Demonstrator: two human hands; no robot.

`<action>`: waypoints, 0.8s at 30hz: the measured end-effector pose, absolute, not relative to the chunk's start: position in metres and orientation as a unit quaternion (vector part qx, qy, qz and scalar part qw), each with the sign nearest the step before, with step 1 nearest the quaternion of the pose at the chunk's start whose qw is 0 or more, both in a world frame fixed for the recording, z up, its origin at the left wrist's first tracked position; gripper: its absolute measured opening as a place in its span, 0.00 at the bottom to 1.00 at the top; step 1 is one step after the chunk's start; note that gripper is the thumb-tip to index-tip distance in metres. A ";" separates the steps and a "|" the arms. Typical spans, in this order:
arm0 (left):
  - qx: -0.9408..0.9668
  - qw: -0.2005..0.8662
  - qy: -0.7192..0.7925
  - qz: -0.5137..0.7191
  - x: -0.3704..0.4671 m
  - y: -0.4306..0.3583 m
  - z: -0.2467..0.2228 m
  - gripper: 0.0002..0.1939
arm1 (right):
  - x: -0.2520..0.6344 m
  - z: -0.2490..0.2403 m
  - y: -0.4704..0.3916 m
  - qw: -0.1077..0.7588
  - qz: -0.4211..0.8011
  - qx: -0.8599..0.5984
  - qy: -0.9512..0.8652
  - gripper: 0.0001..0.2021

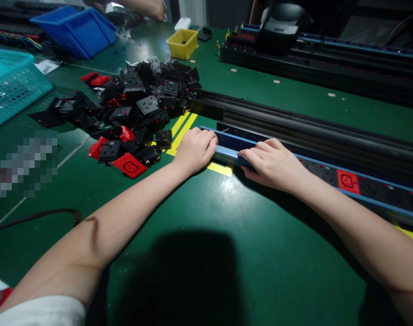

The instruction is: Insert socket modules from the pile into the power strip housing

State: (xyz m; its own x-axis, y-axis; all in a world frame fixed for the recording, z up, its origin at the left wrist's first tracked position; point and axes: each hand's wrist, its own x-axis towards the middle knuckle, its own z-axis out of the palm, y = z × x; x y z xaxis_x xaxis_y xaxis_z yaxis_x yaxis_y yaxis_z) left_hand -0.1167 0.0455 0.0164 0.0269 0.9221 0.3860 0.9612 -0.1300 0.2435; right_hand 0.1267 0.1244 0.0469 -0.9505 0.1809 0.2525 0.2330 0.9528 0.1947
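A long power strip housing (226, 154) with blue edges lies across the green table. Black sockets and a red socket (348, 181) sit in its right part, while the stretch between my hands is an open channel. My left hand (196, 149) is closed around the housing's left end, its fingertips curled out of sight. Further right, my right hand (276, 165) grips the same housing, fingers over the top and thumb at the near side. Whether a small piece is under either hand's fingers is hidden.
Left of the housing is a heap of black and red socket modules (148, 105). Black rails (294, 120) run behind it. A yellow bin (182, 44), a blue bin (79, 34) and a teal basket (12, 90) stand farther back. Other people's arms (148, 7) show at the far side.
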 end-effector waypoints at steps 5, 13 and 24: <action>-0.678 0.103 -0.707 -0.171 -0.106 0.039 0.021 0.22 | 0.126 0.048 0.123 0.114 -0.136 -0.095 -0.980 0.12; -0.648 0.123 -0.732 -0.169 -0.099 0.037 0.014 0.22 | 0.126 0.049 0.122 0.121 -0.152 -0.097 -0.976 0.11; -0.627 0.136 -0.734 -0.225 -0.098 0.034 0.013 0.20 | 0.126 0.048 0.122 0.116 -0.151 -0.094 -0.977 0.12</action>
State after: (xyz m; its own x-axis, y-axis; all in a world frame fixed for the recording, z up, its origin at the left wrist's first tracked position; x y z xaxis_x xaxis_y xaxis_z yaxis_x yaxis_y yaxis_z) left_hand -0.0983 0.0336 0.0133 -0.1778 0.8582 0.4816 0.9807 0.1141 0.1588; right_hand 0.1262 0.1217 0.0479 -0.9554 0.1483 0.2553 0.2185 0.9367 0.2735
